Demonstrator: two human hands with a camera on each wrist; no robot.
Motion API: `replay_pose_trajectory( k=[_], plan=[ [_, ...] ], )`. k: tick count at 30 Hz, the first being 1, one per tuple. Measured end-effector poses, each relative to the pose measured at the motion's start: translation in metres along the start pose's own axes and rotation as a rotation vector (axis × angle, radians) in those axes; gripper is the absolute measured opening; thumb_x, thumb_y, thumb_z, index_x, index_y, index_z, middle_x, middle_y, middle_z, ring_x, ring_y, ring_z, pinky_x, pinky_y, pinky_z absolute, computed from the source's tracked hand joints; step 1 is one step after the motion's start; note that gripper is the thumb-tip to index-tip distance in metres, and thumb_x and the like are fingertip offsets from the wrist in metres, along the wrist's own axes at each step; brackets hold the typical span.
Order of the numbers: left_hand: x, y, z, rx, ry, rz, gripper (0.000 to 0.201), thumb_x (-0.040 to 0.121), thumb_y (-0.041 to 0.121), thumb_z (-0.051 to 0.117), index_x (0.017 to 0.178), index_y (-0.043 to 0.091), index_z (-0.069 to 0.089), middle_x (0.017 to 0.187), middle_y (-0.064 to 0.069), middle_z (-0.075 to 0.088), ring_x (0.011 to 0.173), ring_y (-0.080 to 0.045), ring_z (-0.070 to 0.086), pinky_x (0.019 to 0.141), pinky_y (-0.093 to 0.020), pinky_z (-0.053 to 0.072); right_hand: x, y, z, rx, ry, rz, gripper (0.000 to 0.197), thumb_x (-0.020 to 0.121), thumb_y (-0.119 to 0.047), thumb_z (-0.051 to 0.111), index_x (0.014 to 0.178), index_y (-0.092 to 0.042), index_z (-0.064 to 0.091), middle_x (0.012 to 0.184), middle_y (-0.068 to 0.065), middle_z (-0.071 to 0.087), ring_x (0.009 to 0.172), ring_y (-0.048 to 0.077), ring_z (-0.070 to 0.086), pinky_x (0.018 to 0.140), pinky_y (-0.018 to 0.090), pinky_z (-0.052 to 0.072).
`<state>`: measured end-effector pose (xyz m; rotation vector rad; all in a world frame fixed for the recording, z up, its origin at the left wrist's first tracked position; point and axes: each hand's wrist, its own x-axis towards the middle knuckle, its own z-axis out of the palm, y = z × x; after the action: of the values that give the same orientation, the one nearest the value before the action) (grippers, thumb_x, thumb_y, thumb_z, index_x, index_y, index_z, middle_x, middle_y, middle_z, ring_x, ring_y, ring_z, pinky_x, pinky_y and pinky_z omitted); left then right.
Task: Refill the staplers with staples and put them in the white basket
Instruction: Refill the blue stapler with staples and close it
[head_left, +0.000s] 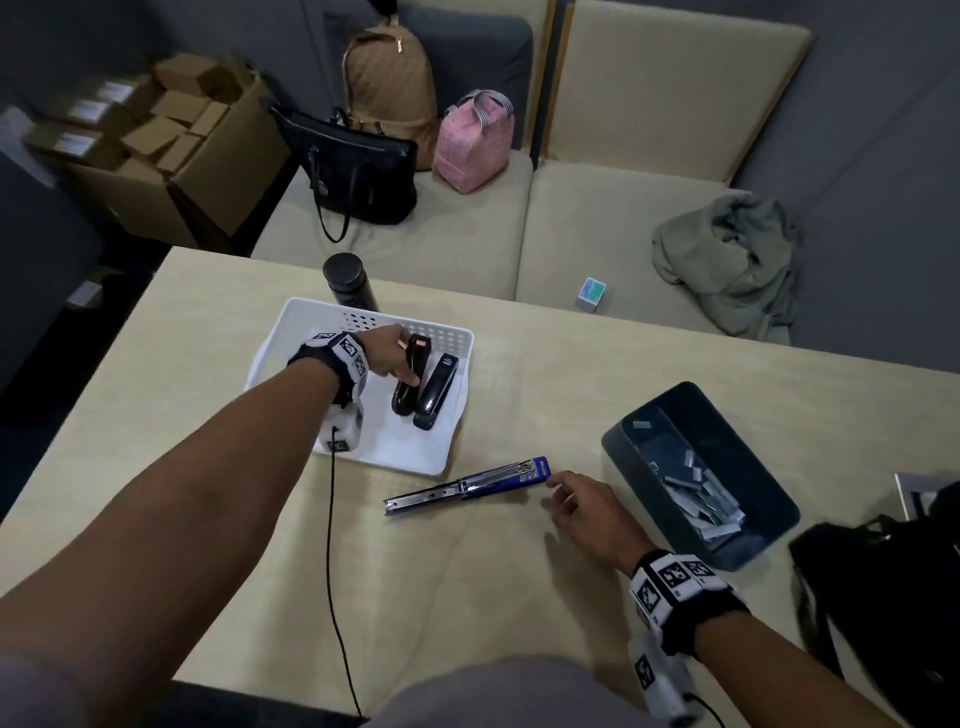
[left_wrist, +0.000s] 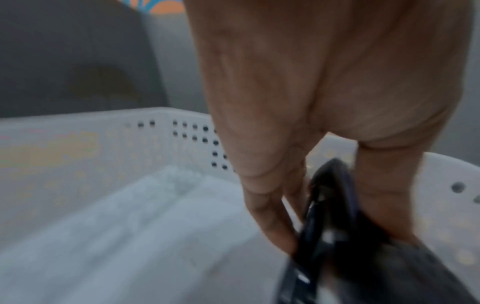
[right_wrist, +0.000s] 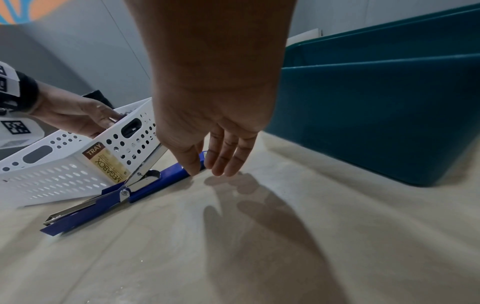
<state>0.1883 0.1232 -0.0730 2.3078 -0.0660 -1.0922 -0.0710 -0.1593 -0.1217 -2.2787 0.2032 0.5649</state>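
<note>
The white basket (head_left: 405, 447) stands on the table's far left and holds two black staplers. My left hand (head_left: 408, 369) reaches into it and pinches the left one, a black stapler with a red label (head_left: 408, 387). The left wrist view shows fingers and thumb closed on this black stapler (left_wrist: 335, 205) above the basket's floor (left_wrist: 130, 226). The second black stapler (head_left: 436, 392) lies beside it. A blue stapler (head_left: 467, 486), swung fully open, lies on the table in front of the basket. My right hand (head_left: 550, 491) is open, with straight fingertips at the blue stapler's (right_wrist: 145, 189) right end.
A teal bin (head_left: 613, 447) with several strips of staples (head_left: 701, 493) stands right of my right hand. A black flask (head_left: 349, 283) stands behind the basket. A black bag (head_left: 883, 597) sits at the table's right edge. A black cable (head_left: 330, 545) runs from my left wrist.
</note>
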Motion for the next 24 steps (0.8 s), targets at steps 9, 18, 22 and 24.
replay_pose_trajectory(
  k=[9, 18, 22, 24],
  plan=[
    [0.012, 0.01, 0.031, -0.176, 0.124, -0.041, 0.026, 0.086, -0.011, 0.057, 0.11, -0.006, 0.066, 0.096, -0.02, 0.067, 0.098, -0.038, 0.068, 0.079, -0.045, 0.059, 0.016, -0.021, -0.007, 0.026, -0.002, -0.046, 0.04, 0.085, -0.006, 0.061, 0.121, -0.024, 0.056, 0.099, -0.003, 0.064, 0.078, 0.01, 0.061, 0.071, 0.022, 0.052],
    [-0.017, 0.022, 0.068, 0.094, 0.556, 0.009, 0.037, 0.09, 0.005, 0.053, 0.126, 0.005, 0.06, 0.128, -0.019, 0.06, 0.115, -0.036, 0.059, 0.099, -0.042, 0.048, 0.019, -0.044, -0.001, -0.051, 0.022, -0.081, 0.035, 0.092, -0.016, 0.053, 0.125, -0.016, 0.064, 0.111, 0.006, 0.066, 0.101, 0.019, 0.06, 0.091, 0.028, 0.048],
    [-0.065, 0.058, 0.1, 0.111, 0.582, 0.527, 0.031, 0.084, -0.003, 0.055, 0.103, 0.013, 0.073, 0.104, -0.008, 0.069, 0.093, -0.026, 0.065, 0.086, -0.034, 0.052, 0.013, -0.034, -0.005, -0.056, -0.023, -0.035, 0.027, 0.091, -0.017, 0.058, 0.115, -0.016, 0.071, 0.102, 0.009, 0.073, 0.086, 0.017, 0.066, 0.082, 0.024, 0.051],
    [-0.092, 0.068, 0.128, 0.24, 0.401, 0.716, 0.026, 0.083, 0.001, 0.059, 0.098, 0.015, 0.075, 0.097, -0.001, 0.072, 0.085, -0.02, 0.066, 0.079, -0.032, 0.053, 0.005, -0.025, -0.009, -0.049, -0.044, -0.039, 0.026, 0.09, -0.021, 0.062, 0.114, -0.016, 0.071, 0.091, 0.007, 0.072, 0.074, 0.013, 0.063, 0.07, 0.017, 0.046]
  ],
)
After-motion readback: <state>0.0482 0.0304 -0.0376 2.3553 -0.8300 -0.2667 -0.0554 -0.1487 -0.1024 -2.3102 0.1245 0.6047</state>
